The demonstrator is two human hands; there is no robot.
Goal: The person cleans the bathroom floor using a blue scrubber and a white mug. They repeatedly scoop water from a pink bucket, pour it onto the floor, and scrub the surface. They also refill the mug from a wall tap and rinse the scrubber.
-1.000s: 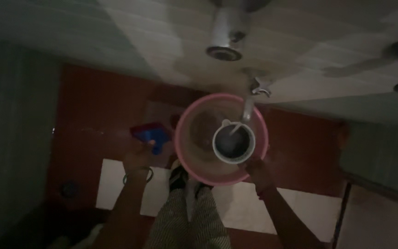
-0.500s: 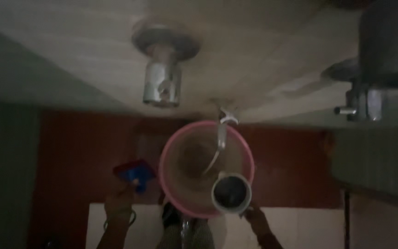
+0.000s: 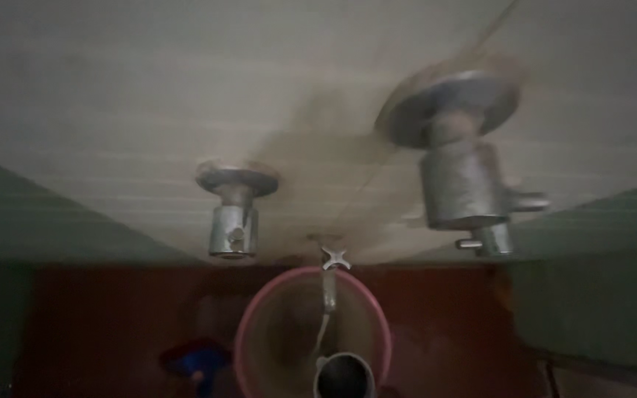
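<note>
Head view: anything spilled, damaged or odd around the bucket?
No spill shows. Water runs from the small tap into the pink bucket, beside the white mug. A brownish stain marks the tiled wall. The view is dark and blurred.

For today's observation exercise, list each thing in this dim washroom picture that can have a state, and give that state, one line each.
Small tap: running, a thin stream falls from it.
Pink bucket: upright under the tap, open-topped.
White mug: upright at the bucket's near rim, under the stream.
Blue object: left of the bucket, too dark to tell more.
Two wall valves: setting cannot be told.
</note>
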